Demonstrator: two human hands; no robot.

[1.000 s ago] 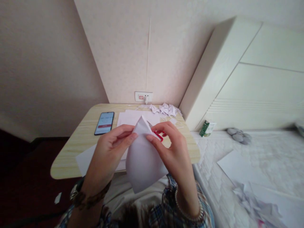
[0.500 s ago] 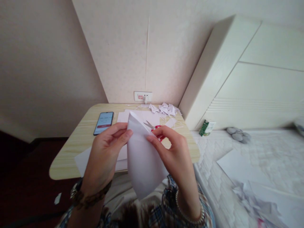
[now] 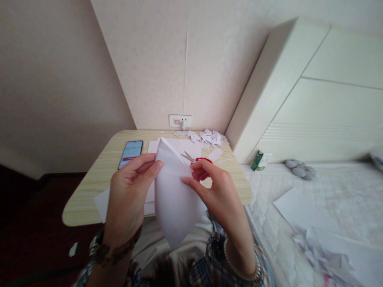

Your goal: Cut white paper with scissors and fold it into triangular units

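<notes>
Paper sheet (image 3: 176, 199) sits low mid-frame. Left hand (image 3: 130, 183) pinches it; right hand (image 3: 217, 185) is at its edge, grip hard to see. Pulling unevenly could make the fold (image 3: 172, 153) crooked.

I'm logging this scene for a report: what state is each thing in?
Held paper: folded near the top, curved below.
Left hand: pinching the paper.
Right hand: at the paper's edge, grip unclear.
Scissors: blades open.
Phone: face up, screen lit.
Wall socket: plug inserted.
Small papers: folded, heaped.
Green-white box: too blurred to tell if open.
</notes>
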